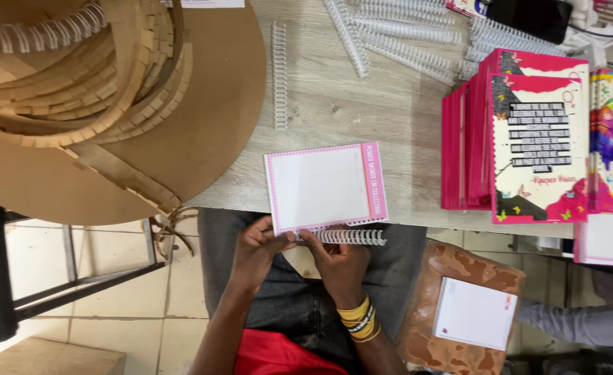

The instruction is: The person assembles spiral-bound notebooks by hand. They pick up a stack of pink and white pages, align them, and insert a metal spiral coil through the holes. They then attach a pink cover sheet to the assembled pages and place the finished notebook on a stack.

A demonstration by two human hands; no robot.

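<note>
Hands meet at lower centre of frame, just below table edge. Left hand (256,251) w/ fingers curled, tips pinching left end of white wire binding coil (350,237); right hand (341,262), yellow bangles at wrist, fingers bent & pinching coil from below. Coil runs along bottom edge of pink-bordered notebook (326,186), which lies flat on wood table (362,104) at centre. Further up: loose wire coils (390,38) at top centre, stack of pink books (522,139) at right, brown cardboard pieces (112,104) upper left.
</note>
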